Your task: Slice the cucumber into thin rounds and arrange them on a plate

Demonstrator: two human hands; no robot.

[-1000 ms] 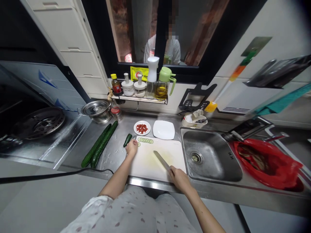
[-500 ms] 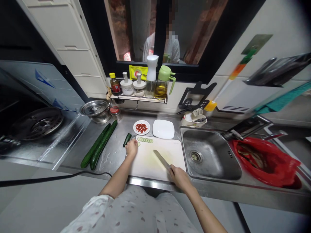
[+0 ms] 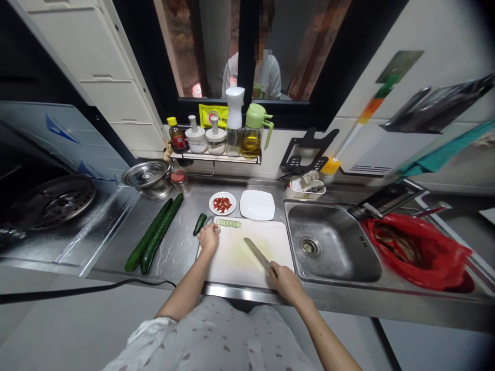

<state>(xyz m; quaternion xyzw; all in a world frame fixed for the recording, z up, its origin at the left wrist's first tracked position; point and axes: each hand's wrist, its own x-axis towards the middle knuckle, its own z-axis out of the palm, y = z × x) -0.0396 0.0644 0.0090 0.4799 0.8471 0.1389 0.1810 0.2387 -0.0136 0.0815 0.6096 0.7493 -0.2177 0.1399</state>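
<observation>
My right hand [image 3: 286, 282] is wrapped round the handle of a kitchen knife [image 3: 256, 252]. Its blade lies over the middle of a white cutting board [image 3: 247, 265], pointing up and left. At the board's upper left corner, my left hand [image 3: 209, 237] has its fingers pinched together on a pale cucumber slice [image 3: 217, 230], mostly covered by the fingertips. Just above runs a row of overlapping cucumber slices [image 3: 229, 223] along the board's far edge. A short cucumber piece [image 3: 200, 224] rests on the steel counter, just left of the board and close to my left hand.
Two long cucumbers [image 3: 154, 236] lie on the left. Behind the board stand a plate of chopped red pieces [image 3: 222, 204] and a white square plate [image 3: 257, 205]. The sink [image 3: 328, 247] borders the board on the right, with a red bag [image 3: 421, 252] beyond. A lidded steel pot [image 3: 149, 178] stands back left.
The whole view has shifted slightly. My left hand stays at the board's upper left corner, its fingertips now covering more of the slice there. The knife stays in my right hand, nearly still.
</observation>
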